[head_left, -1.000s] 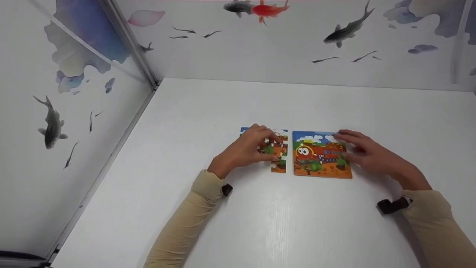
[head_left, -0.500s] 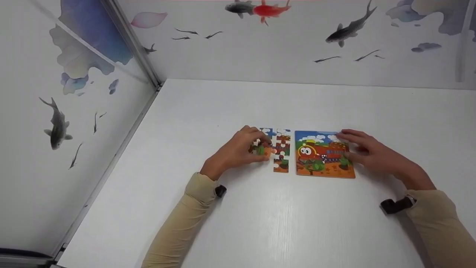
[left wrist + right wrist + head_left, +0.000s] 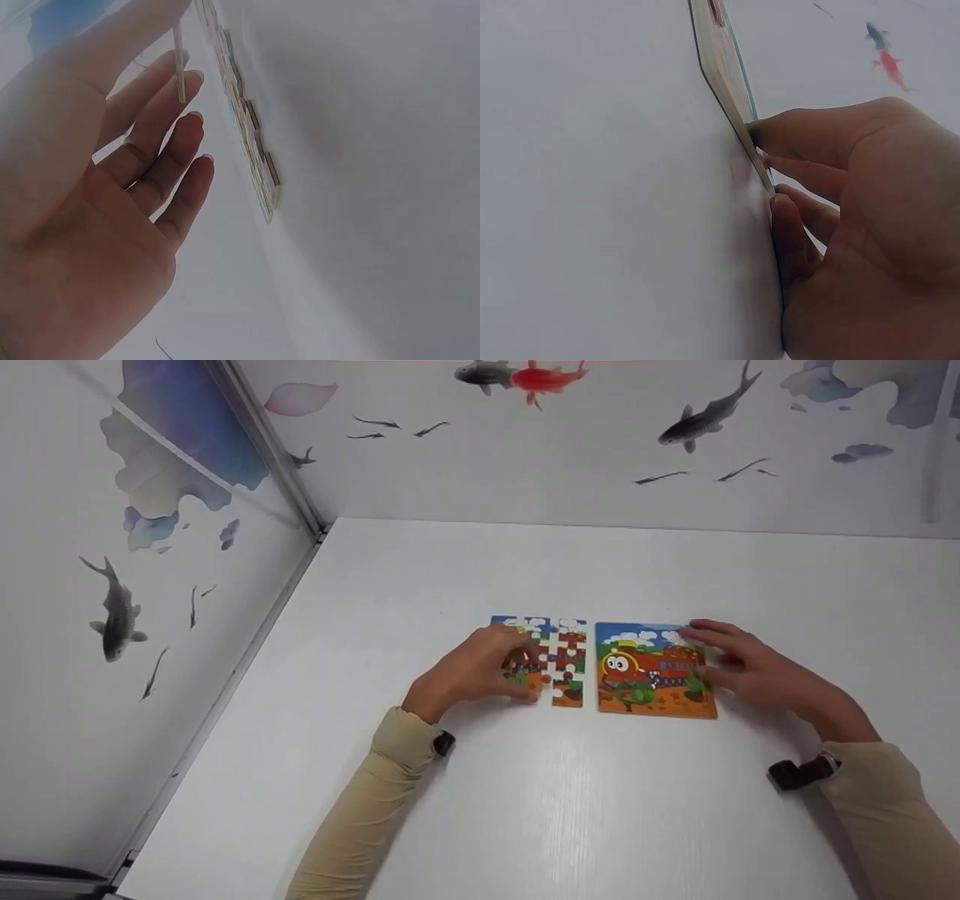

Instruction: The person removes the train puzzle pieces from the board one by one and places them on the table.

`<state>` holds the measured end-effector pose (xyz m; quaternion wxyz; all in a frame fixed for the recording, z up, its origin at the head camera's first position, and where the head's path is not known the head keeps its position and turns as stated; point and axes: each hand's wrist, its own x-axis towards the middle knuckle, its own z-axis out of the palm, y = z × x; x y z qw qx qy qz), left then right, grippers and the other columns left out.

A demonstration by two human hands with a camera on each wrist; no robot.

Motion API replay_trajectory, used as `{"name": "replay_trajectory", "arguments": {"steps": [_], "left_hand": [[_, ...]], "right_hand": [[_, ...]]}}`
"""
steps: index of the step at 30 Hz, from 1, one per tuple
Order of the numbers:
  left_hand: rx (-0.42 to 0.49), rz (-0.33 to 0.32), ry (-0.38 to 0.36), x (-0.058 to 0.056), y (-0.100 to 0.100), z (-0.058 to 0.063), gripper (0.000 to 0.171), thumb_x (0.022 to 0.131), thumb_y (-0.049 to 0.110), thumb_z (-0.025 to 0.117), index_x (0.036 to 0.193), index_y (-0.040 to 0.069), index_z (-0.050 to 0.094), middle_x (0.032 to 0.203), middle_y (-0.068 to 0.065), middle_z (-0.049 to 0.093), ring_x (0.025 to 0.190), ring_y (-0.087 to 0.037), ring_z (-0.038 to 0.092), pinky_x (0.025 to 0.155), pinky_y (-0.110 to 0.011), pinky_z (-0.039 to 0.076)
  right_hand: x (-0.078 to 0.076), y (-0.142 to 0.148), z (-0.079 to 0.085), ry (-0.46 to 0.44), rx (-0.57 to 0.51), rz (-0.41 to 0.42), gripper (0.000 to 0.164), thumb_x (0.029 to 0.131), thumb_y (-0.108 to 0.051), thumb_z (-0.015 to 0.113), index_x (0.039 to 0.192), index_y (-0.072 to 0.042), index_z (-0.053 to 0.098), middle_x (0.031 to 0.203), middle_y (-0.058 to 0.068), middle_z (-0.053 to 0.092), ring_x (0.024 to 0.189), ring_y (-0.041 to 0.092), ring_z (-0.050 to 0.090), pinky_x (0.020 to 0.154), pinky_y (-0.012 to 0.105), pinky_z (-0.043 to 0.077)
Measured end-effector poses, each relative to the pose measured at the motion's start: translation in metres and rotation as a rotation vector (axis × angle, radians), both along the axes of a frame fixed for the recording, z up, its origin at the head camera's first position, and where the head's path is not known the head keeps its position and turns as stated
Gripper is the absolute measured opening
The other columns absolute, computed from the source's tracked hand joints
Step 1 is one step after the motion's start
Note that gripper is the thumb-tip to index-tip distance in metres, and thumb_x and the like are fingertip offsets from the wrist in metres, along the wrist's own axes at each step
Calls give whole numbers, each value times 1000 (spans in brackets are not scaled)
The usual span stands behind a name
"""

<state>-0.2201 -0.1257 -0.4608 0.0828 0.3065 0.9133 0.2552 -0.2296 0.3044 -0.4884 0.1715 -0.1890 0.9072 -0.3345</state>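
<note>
My left hand (image 3: 472, 664) arches over several jigsaw pieces (image 3: 571, 640) printed with a cartoon train, and covers part of them. In the left wrist view its thumb and fingers pinch one thin puzzle piece (image 3: 180, 71), seen edge-on and apart from the uneven row of pieces (image 3: 251, 135) lying flat. To the right lies a square picture board (image 3: 645, 694) with a big-eyed red train. My right hand (image 3: 772, 675) grips that board at its right side. In the right wrist view the thumb (image 3: 780, 135) presses on its face, with fingertips (image 3: 781, 201) at its edge.
The white table (image 3: 600, 802) carries both the pieces and the board. A wall panel (image 3: 570, 457) with painted fish rises behind, and another panel (image 3: 52, 697) stands at the left, joined by a metal corner post (image 3: 262, 450).
My left hand has shifted left, baring a right-hand column of pieces and then upper-left ones that it covered. The right hand keeps its place on the board.
</note>
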Motion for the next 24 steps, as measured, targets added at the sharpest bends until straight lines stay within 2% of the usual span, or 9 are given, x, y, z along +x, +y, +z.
{"name": "replay_trajectory", "arguments": {"steps": [2,6,11,12,14,16,18,21,24], "left_hand": [[-19,3,0,0,1,0,53,83,39,97,123,13,75,113,0,72,103,-17,62,95,-36,56],[-58,11,21,1,2,0,51,82,40,97,121,15,76,112,2,73,103,-16,64,97,-37,55],[-74,-1,28,2,4,-1,52,82,43,97,122,16,77,116,2,76,108,-17,63,105,-41,53],[-74,-8,28,3,4,-1,52,82,43,97,122,16,78,117,2,76,109,-17,63,107,-41,53],[-75,-20,31,3,4,-1,52,82,43,97,122,16,78,117,2,77,110,-18,62,108,-42,52],[-76,-28,30,3,4,-1,50,81,44,97,120,16,79,114,2,77,110,-18,62,108,-44,51],[-78,-36,26,4,4,-1,49,81,45,97,118,17,80,112,2,76,110,-19,62,108,-45,50],[-82,-42,17,4,3,-2,47,82,46,96,117,19,80,111,3,75,109,-18,61,109,-47,48],[-85,-45,9,3,2,-1,46,82,46,95,118,19,80,112,3,75,110,-18,61,112,-49,47]], "right_hand": [[0,-1,0,0,3,-2,62,111,-26,63,168,-22,41,180,18,18,159,53,24,124,68,37],[-1,-2,-1,5,-7,-1,63,110,-25,65,168,-21,41,179,19,18,158,53,25,123,69,37],[-2,-1,-2,11,-13,-2,63,110,-23,65,168,-19,42,178,20,19,157,52,25,123,66,39],[-2,-1,-2,13,-8,-4,62,110,-24,65,168,-20,42,178,20,20,157,51,26,123,61,41],[-2,-1,-1,15,-8,-4,62,109,-24,66,167,-20,43,178,20,20,157,51,27,121,44,44],[-2,0,-1,18,-11,0,62,109,-24,66,167,-20,43,178,20,21,157,52,27,115,22,41],[-1,0,-1,20,-8,0,62,110,-26,66,167,-22,43,178,20,21,157,51,27,104,9,33],[-1,1,-2,18,-16,3,62,110,-27,65,167,-22,43,178,20,21,157,52,26,96,0,27],[-2,1,-2,17,-14,0,62,110,-27,65,167,-23,43,179,18,21,158,51,26,95,-2,26]]}}
